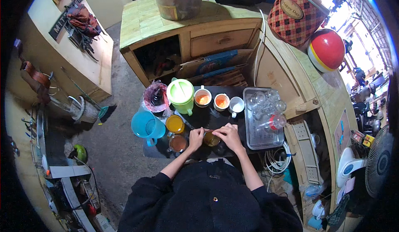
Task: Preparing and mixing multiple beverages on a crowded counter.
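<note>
A glass (212, 141) with yellowish-brown content stands on the low black table before me, between my hands. My left hand (196, 140) is at its left, fingers curled near the rim. From the right, my right hand (230, 136) reaches over the rim with its fingertips together. A small brownish thin item (209, 131) shows between the fingers of both hands; its kind is unclear. Left of the glass are a glass mug of brown drink (178, 143) and a glass of orange-yellow liquid (175, 124). Farther back stand two white cups with orange content (202, 97) (221, 102) and a third white cup (236, 105).
A blue plastic jug (148, 124), a lidded green pitcher (180, 95) and a plastic bag (155, 96) crowd the table's left. On the right, a clear plastic tray (265, 142) holds several glass mugs (265, 100). A wooden cabinet (218, 41) curves around behind; coiled white cable (279, 160) hangs at right.
</note>
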Action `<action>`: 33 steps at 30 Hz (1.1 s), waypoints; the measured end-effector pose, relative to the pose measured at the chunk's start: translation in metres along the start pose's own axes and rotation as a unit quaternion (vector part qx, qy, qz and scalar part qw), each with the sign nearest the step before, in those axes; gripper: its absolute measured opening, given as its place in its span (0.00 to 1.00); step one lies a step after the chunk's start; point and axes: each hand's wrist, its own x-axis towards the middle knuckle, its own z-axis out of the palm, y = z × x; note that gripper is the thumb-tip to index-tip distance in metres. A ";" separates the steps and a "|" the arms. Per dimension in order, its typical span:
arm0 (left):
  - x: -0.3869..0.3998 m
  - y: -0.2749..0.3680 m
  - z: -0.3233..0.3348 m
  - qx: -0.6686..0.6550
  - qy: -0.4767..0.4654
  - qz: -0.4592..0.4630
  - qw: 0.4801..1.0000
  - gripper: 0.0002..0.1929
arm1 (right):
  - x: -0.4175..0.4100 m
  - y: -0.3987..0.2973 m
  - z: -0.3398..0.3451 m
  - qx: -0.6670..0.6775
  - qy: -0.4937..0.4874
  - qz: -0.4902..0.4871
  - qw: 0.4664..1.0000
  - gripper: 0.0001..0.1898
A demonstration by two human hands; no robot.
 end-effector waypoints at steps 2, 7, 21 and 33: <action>-0.001 0.001 -0.001 0.032 -0.022 -0.019 0.999 0.19 | 0.002 -0.005 -0.001 -0.054 0.063 -0.016 0.996 0.08; -0.005 -0.001 0.006 0.021 0.020 0.027 0.999 0.20 | -0.002 0.004 0.002 -0.065 -0.084 -0.056 0.993 0.08; -0.014 -0.004 0.010 0.048 0.131 0.038 0.989 0.18 | 0.003 0.004 0.001 -0.005 0.013 -0.074 0.997 0.08; -0.012 -0.012 0.011 0.044 0.107 0.071 0.991 0.18 | 0.003 0.013 0.004 -0.064 0.021 -0.044 0.997 0.09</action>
